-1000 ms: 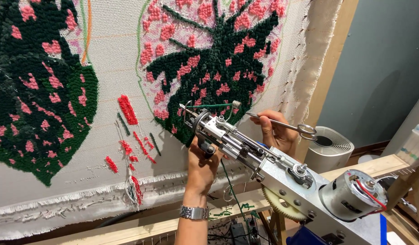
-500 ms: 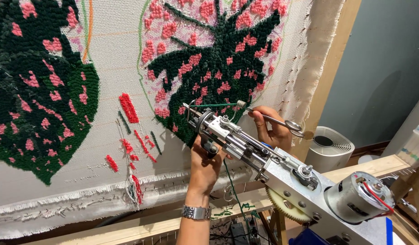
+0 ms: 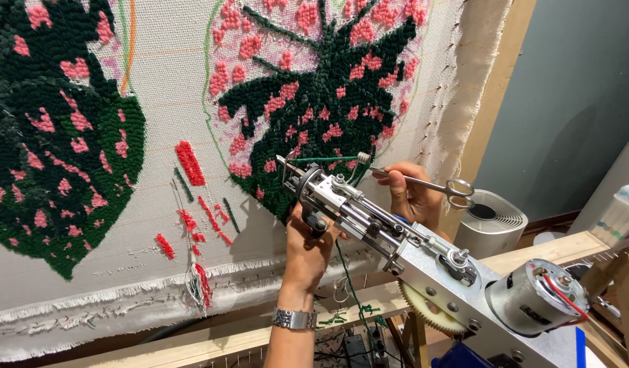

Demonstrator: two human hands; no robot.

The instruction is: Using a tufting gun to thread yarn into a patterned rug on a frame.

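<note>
the right hand (image 3: 411, 194) has drawn its scissors (image 3: 423, 182) in toward the nose of the tufting gun (image 3: 396, 238), blades now just beside the green yarn (image 3: 324, 160). the left hand (image 3: 311, 249) has eased the gun slightly up.

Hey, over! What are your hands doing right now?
Left hand grips tufting gun near its front. Right hand holds scissors. Green yarn at gun tip, tufted cloth close behind.

Your left hand (image 3: 307, 249) is reaching upward, forearm vertical, fingers curling closed in a grip; your right hand (image 3: 411, 194) is hovering just beside it, higher, fingers pinching shut, knuckles facing you
</note>
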